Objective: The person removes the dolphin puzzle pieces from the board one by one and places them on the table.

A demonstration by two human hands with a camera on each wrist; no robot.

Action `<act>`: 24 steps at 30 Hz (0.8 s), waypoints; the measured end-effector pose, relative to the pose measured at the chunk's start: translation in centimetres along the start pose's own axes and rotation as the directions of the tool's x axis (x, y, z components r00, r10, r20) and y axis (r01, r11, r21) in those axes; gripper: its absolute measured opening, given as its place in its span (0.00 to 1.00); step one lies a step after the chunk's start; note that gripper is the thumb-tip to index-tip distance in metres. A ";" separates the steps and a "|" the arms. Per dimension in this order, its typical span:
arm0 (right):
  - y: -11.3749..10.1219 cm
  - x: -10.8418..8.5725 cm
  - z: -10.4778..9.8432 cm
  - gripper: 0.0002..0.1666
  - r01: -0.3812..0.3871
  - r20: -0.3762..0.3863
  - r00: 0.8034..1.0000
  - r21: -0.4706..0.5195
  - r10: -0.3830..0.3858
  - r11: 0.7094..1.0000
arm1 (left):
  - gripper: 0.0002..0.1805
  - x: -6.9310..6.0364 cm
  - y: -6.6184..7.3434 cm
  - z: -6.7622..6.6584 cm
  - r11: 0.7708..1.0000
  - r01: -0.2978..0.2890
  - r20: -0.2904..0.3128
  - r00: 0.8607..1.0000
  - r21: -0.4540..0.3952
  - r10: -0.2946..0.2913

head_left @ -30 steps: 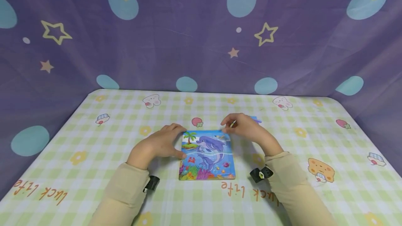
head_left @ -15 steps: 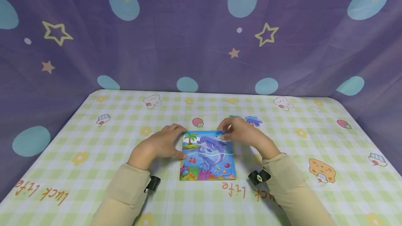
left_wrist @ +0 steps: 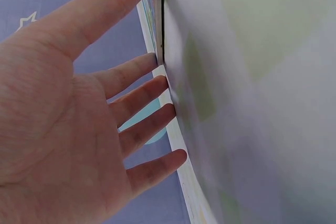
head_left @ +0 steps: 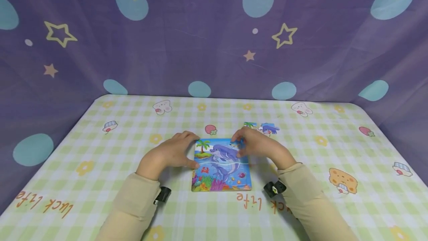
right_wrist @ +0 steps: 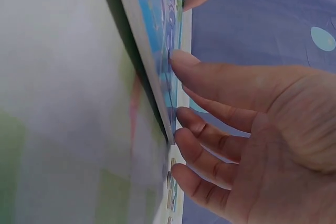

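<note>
Lower left of the frame, the left arm's long beige fabric sleeve [head_left: 135,196] has a broad cuff beside a black wrist device [head_left: 164,194]; lower right, a matching beige sleeve [head_left: 305,189] adjoins a second black device [head_left: 269,190].

A dolphin board [head_left: 218,163] is set on a green-and-white checked cloth [head_left: 200,217]. Its left edge is touched by the left hand [head_left: 169,152], and its upper right part by the right hand [head_left: 256,143]. Picture pieces [head_left: 268,129] are seen just beyond the right hand. Both forearms are covered by beige sleeves [head_left: 135,200]; 2 black devices [head_left: 163,195] are worn at the wrists. Behind, a purple curtain [head_left: 200,29] is patterned with stars.
</note>
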State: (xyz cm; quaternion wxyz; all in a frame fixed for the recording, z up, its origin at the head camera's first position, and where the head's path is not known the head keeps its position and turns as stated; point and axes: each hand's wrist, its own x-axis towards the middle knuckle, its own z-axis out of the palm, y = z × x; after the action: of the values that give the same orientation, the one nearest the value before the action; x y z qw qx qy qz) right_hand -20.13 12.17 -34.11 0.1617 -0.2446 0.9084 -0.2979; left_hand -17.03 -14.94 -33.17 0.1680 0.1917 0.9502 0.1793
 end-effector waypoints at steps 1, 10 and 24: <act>0.0 0.0 0.0 0.23 0.005 0.003 1.000 -0.010 -0.005 1.000 | 0.47 0.0 0.0 0.0 1.000 -0.001 0.000 1.000 -0.001 0.001; 0.0 -0.2 0.1 0.24 0.018 -0.012 1.000 -0.072 -0.019 0.997 | 0.48 -0.1 0.2 -0.2 1.000 -0.006 -0.002 1.000 0.000 0.006; 0.2 0.0 0.4 0.22 0.055 -0.017 0.998 -0.122 -0.057 0.991 | 0.47 -0.1 0.2 -0.1 1.000 -0.007 -0.005 1.000 0.006 0.007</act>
State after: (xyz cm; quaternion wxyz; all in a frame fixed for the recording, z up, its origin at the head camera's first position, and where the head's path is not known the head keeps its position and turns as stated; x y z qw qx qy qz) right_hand -20.08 12.13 -34.54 0.1286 -0.2764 0.9193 -0.2490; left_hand -16.91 -14.88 -32.96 0.1647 0.1949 0.9504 0.1777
